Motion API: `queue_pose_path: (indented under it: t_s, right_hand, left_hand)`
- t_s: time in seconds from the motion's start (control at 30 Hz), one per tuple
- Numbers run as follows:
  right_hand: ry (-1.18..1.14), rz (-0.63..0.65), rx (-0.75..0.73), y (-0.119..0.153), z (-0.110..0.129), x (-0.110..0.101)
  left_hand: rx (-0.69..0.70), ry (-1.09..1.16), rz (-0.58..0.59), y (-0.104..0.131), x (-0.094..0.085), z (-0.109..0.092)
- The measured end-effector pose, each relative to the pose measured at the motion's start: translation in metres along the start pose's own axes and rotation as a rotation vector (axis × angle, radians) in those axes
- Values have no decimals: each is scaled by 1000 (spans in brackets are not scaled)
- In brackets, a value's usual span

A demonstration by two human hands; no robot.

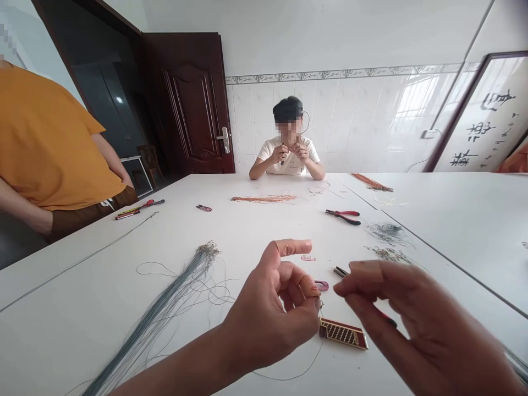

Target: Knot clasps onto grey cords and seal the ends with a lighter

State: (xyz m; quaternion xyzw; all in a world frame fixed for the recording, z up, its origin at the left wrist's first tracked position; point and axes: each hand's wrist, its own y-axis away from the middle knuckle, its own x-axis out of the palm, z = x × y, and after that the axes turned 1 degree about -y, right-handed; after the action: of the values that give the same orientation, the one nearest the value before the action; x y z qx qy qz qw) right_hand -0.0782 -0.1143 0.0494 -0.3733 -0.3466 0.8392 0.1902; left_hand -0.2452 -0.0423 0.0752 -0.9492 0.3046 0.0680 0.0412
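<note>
My left hand (pixel 276 308) is raised over the white table, thumb and fingertips pinched together, index finger stretched out. A thin grey cord runs down from the pinch. Just below those fingertips is a rectangular red and gold patterned piece (pixel 343 333). To the right, my right hand (pixel 396 302) has its thumb and index finger brought close together; anything between them is too small to make out. The two hands are apart. Behind them lie a pink-handled snipper (pixel 321 285) and pliers (pixel 340 271), partly hidden by my right hand.
A bundle of grey cords (pixel 165 308) lies at left. Red-handled pliers (pixel 344 215), orange cords (pixel 264 198) and tangled wires (pixel 386 232) are farther back on the table (pixel 264 225). One person (pixel 289 148) sits opposite; another (pixel 49 143) stands at left.
</note>
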Motion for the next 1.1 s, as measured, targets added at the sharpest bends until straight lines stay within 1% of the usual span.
queue_pose_path:
  t_s: [0.1, 0.17, 0.23, 0.3, 0.37, 0.43, 0.5, 0.53, 0.67, 0.73, 0.87, 1.0, 1.1]
  right_hand:
    - [49, 9, 20, 2, -1, 3]
    - [49, -1, 36, 3, -1, 5]
    - [-1, -45, 24, 3, 0, 5]
    - [-61, -81, -4, 1, 2, 3]
    - [-46, -71, -39, -2, 4, 0]
    - [35, -91, -13, -4, 4, -3]
    - [69, -143, 46, -3, 4, -2]
    - [48, -140, 82, -2, 4, 0]
    - [-152, -7, 189, 5, 10, 14]
    - [-220, 27, 232, 7, 13, 18]
    - [-296, 45, 303, 6, 17, 19]
    - [-295, 66, 326, 6, 15, 19]
    - [-312, 57, 333, 7, 13, 21]
  left_hand:
    - [8, 51, -75, 0, 5, 0]
    - [21, 82, -86, 0, 6, 0]
    - [33, 102, -78, -1, 4, 0]
    - [17, 117, -27, -2, 2, 0]
    - [-9, 141, 28, -2, -1, -1]
    - [-21, 160, 41, -3, -2, -2]
    - [-17, 171, 32, -3, -2, -2]
    - [-21, 175, 40, -3, -2, -2]
    - [-35, 203, 80, -3, -4, -2]
    - [-29, 205, 94, -3, -5, -1]
    - [-25, 171, 106, -4, -5, 4]
    - [-28, 144, 112, -4, -3, 5]
    - [-40, 139, 119, -4, -1, 5]
